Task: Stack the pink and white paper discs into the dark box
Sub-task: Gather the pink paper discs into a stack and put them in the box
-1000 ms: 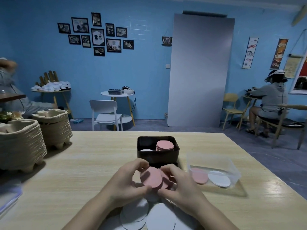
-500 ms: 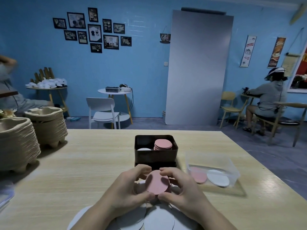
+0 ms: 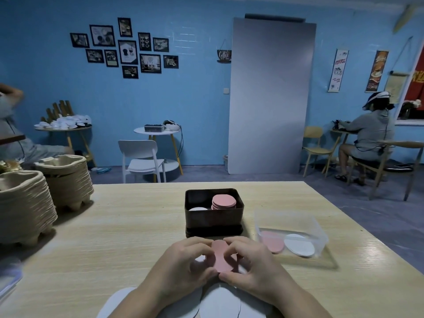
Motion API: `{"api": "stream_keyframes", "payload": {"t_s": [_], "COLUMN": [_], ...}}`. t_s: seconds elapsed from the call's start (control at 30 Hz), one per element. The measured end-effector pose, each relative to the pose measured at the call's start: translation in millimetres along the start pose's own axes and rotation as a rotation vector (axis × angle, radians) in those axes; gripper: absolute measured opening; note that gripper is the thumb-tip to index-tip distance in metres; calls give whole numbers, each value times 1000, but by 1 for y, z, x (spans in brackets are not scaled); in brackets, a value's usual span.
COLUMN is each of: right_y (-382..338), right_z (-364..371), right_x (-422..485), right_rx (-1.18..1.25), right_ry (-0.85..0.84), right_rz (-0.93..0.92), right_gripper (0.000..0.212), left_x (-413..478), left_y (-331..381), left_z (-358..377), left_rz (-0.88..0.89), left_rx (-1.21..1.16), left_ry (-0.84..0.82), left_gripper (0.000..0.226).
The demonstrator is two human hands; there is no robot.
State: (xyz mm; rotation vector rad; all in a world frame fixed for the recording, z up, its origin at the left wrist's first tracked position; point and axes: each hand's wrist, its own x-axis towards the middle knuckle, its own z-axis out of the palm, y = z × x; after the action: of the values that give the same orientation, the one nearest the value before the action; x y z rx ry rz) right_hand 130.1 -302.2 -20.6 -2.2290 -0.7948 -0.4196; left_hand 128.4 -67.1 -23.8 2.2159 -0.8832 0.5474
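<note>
While curled, left hand (image 3: 186,263), right hand (image 3: 251,266) pinch discs (image 3: 220,258).

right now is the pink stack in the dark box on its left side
No, the pink stack sits in the right half of the dark box, a white disc on its left.

Both hands, left hand (image 3: 183,260) and right hand (image 3: 250,262), pinch pink discs (image 3: 221,257) just before the dark box (image 3: 214,214) on the surface (image 3: 128,226).
</note>
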Motion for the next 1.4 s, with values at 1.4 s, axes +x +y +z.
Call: {"api": "stream_keyframes", "payload": {"t_s": [1.4], "right_y": [9], "right_z": [-6], "right_x": [-5], "right_rx": [-101], "right_ry": [44], "right_rz": [184], "right_gripper": [37], "left_x": [-2], "left_y": [-21], "left_z": [-20], "left_rz": [-309], "left_rx": [34], "left_ry": [-30], "left_gripper": [38]}}
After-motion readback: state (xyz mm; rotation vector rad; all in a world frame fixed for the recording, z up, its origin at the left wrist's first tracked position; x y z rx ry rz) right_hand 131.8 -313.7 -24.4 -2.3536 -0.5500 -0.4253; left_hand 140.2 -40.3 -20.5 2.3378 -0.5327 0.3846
